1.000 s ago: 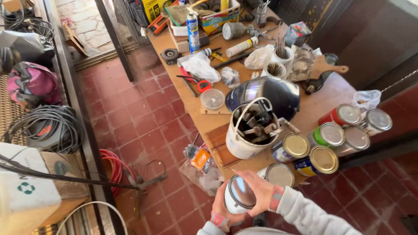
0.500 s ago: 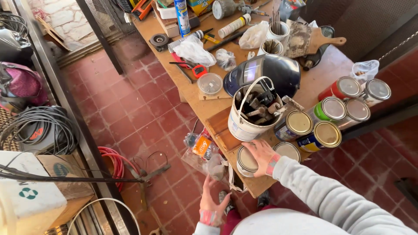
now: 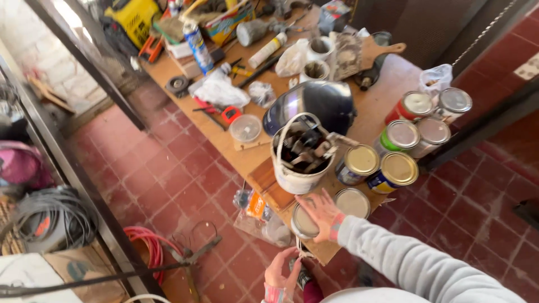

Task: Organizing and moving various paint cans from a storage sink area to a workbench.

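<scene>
Workbench (image 3: pixel 393 73): wooden top standing over red floor tiles, carrying clutter along its whole length.
Helmet (image 3: pixel 314 104): dark and glossy, sitting mid-table just behind the bucket.
Bucket (image 3: pixel 297 160): white, holding a jumble of metal tools, handle arching over them.
Can group (image 3: pixel 415 134): six lidded paint cans standing close together toward the table's right edge; a seventh (image 3: pixel 352 202) sitting just beside the handled one.
Handled can (image 3: pixel 305 221): resting upright at the near corner of the table, by the look of it already set down among the others.
Right hand (image 3: pixel 323 212): lying on that can's lid and side, fingers spread and curling around it.
Left hand (image 3: pixel 282 270): hanging below the table edge, fingers closing on a small dark object (image 3: pixel 303 275) I cannot identify.
Remaining: right-hand grasp on the can not yet released.
</scene>
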